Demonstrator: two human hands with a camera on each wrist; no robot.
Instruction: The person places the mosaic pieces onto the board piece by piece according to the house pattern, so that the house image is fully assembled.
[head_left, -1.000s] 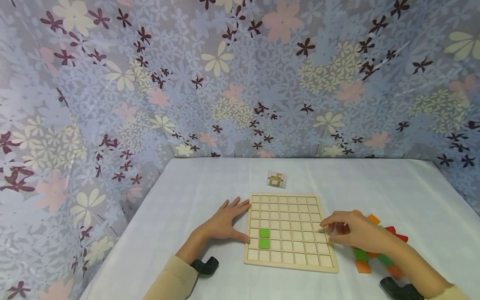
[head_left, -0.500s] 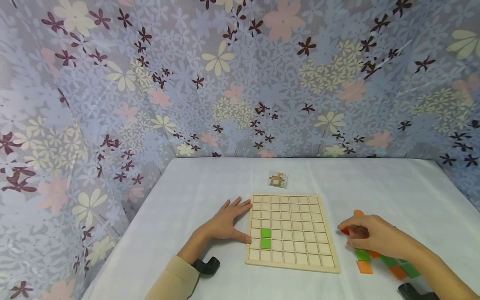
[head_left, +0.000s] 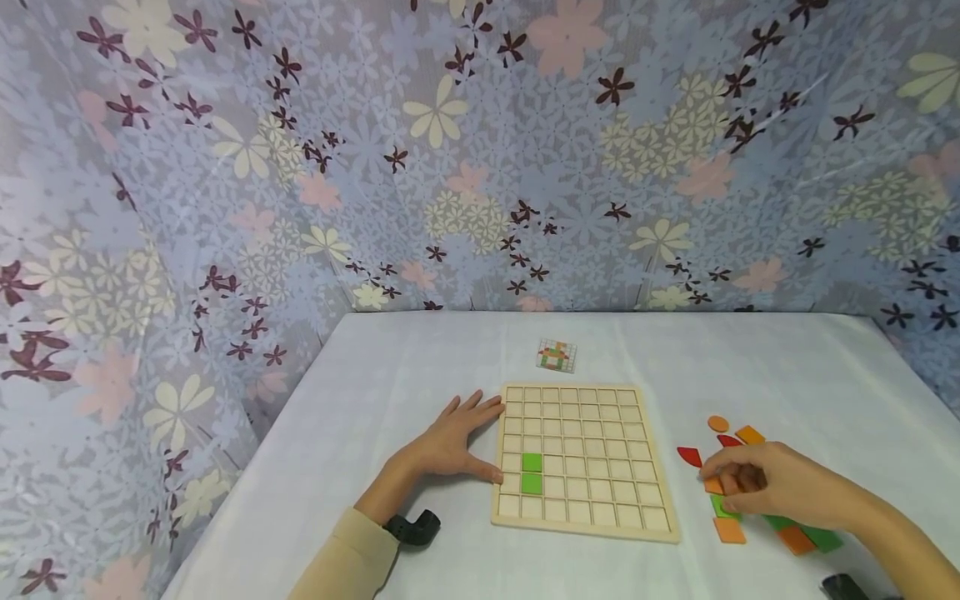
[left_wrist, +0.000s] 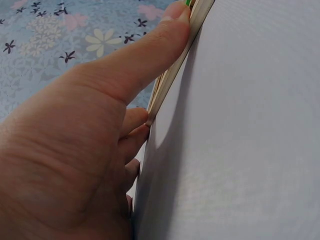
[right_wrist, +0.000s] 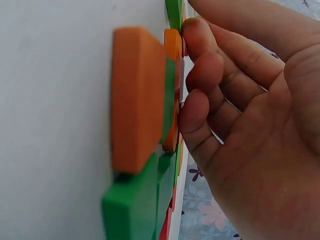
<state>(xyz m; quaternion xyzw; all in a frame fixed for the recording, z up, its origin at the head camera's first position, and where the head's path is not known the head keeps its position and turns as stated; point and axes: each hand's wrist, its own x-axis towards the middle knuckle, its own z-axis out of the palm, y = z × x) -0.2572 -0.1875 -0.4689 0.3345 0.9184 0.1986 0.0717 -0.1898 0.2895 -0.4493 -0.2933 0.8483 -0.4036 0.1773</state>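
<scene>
A wooden grid board (head_left: 585, 531) lies flat on the white cloth, with two green square tiles (head_left: 532, 472) in its left part. My left hand (head_left: 448, 447) rests at the board's left edge, thumb and fingers spread; the left wrist view shows the thumb touching the rim. Over a loose group of tiles on the right hovers my right hand (head_left: 776, 483), fingers bent and thumb apart. Beneath its fingertips are an orange tile (head_left: 712, 486) and a green tile (head_left: 722, 507). In the right wrist view nothing shows between the fingers, though the thumb tip is cut off.
A small pattern card (head_left: 557, 356) lies beyond the board. Near the right hand are a red leaf-shaped tile (head_left: 689, 456), an orange round tile (head_left: 717, 424), an orange square (head_left: 729, 530) and several more tiles. Patterned fabric (head_left: 480, 167) hangs behind the table.
The right hand moved right from the board's edge, picked at a red tile and shifted it left, then let go and came nearer over the orange and green tiles. The left hand stayed put.
</scene>
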